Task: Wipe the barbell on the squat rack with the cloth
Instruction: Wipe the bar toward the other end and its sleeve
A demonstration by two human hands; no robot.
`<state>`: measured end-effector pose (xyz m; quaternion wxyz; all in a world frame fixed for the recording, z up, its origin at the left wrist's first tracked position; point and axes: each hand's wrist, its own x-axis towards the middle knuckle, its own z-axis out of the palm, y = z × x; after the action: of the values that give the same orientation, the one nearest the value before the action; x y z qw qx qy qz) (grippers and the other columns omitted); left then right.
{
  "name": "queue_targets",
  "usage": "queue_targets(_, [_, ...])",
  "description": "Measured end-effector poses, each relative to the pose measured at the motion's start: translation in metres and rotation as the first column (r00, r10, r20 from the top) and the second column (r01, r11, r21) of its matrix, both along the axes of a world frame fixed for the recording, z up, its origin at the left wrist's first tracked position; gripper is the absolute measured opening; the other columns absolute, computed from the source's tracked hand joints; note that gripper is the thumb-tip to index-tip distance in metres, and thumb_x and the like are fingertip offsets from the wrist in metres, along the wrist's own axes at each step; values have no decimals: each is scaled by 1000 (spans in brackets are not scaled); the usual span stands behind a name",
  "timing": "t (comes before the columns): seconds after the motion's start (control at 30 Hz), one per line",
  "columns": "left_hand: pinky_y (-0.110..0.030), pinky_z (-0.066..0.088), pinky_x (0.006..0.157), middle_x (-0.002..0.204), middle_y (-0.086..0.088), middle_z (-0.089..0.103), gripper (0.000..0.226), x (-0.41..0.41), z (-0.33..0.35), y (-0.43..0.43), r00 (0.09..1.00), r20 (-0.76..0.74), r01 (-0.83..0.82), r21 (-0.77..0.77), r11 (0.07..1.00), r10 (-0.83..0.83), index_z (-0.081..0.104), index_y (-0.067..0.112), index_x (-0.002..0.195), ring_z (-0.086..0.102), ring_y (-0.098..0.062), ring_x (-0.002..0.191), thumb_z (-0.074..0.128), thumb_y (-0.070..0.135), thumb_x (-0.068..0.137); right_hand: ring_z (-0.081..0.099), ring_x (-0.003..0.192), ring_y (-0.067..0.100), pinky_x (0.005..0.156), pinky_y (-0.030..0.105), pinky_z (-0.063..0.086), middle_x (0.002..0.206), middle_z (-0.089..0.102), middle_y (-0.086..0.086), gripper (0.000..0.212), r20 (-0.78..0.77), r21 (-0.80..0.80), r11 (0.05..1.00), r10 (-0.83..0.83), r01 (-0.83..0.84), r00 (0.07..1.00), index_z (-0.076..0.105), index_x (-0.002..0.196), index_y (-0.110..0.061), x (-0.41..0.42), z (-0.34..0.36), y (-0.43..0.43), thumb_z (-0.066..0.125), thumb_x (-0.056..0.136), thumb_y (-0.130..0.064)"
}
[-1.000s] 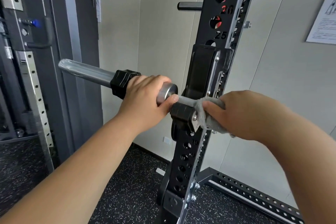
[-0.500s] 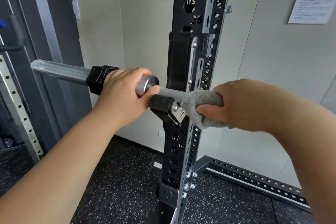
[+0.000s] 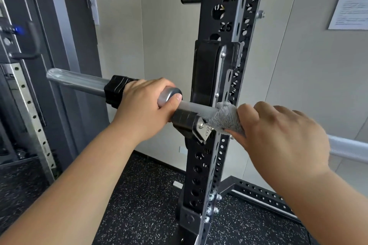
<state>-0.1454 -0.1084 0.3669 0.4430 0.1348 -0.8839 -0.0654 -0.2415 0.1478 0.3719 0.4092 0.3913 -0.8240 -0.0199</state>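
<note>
Beside the black perforated squat-rack upright (image 3: 201, 165), the chrome steel barbell (image 3: 75, 82) is gripped by the left hand (image 3: 143, 109); the fluffy grey cloth (image 3: 225, 119), clenched in the right hand (image 3: 278, 135), could be snagged on it.

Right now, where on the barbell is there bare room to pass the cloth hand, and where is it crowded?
Free: the sleeve between the black collar and the bar's left end; also the shaft right of the right hand. Crowded: the short stretch at the J-hook, boxed by the left hand, cloth and rack upright.
</note>
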Motion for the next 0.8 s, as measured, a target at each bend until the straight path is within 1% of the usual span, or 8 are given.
queue_targets(0.1, [-39, 35, 96, 94, 14, 66, 41, -1, -1, 1, 1000, -11, -5, 1, 1000, 5, 65, 33, 106, 55, -22, 92, 36, 59, 93, 44, 54, 27, 53, 32, 25, 67, 47, 3, 34, -14, -44, 999, -30, 30, 999, 48, 82, -18, 2, -4, -1, 81, 84, -26])
queue_targets(0.23, [-40, 36, 94, 93, 12, 68, 42, -4, -2, 3, 999, -42, -3, 3, 1000, 4, 65, 30, 103, 54, -23, 91, 34, 57, 95, 38, 50, 20, 47, 27, 28, 66, 45, -5, 49, 82, 91, 995, -38, 31, 996, 38, 85, -21, 11, 20, -7, 46, 93, -69])
queue_targets(0.33, [-42, 37, 93, 93, 12, 68, 45, -5, -4, 3, 997, -72, 12, 10, 1000, -12, 66, 28, 103, 55, -24, 90, 29, 53, 100, 48, 59, 12, 50, 30, 37, 72, 51, -8, 52, 269, 186, 980, 22, -74, 963, 39, 84, -28, 12, 44, -18, 17, 96, -74])
queue_targets(0.5, [-36, 31, 88, 89, 11, 67, 50, -6, -5, 3, 995, -96, 19, 19, 1000, -18, 66, 25, 102, 54, -25, 88, 22, 48, 103, 64, 79, 21, 68, 35, 56, 79, 63, -3, 41, 569, 101, 985, 59, -140, 820, 67, 106, -51, 18, 55, -64, 30, 101, -68])
queue_targets(0.53, [-36, 31, 87, 88, 11, 67, 51, -6, -5, 3, 996, -90, 16, 13, 1000, -15, 66, 25, 101, 54, -25, 88, 21, 48, 103, 67, 76, 20, 69, 34, 58, 73, 66, -3, 41, 626, 55, 992, 52, -111, 778, 71, 91, -53, 18, 57, -69, 36, 98, -72])
queue_targets(0.6, [-37, 31, 87, 88, 10, 67, 52, -6, -4, 2, 997, -82, 12, 1, 1000, -12, 65, 25, 101, 54, -25, 87, 20, 49, 103, 69, 61, 17, 66, 33, 60, 51, 66, -4, 64, 693, -2, 999, 27, -36, 720, 65, 52, -34, 15, 63, -68, 45, 89, -82])
queue_targets(0.7, [-37, 31, 88, 86, 12, 65, 54, -6, -4, 1, 998, -63, 7, 0, 1000, -7, 64, 25, 99, 51, -24, 85, 17, 50, 103, 64, 47, 15, 58, 29, 56, 46, 63, -3, 77, 709, 51, 998, -55, 26, 703, 61, 51, -19, 8, 64, -59, 45, 81, -88])
queue_targets(0.8, [-38, 33, 89, 82, 13, 60, 56, -8, -2, 0, 999, -43, -14, -3, 1000, 13, 63, 24, 96, 49, -24, 83, 15, 52, 102, 67, 57, 19, 62, 30, 52, 57, 67, 0, 86, 723, 108, 994, -94, 23, 685, 67, 58, -15, 12, 73, -66, 42, 74, -95])
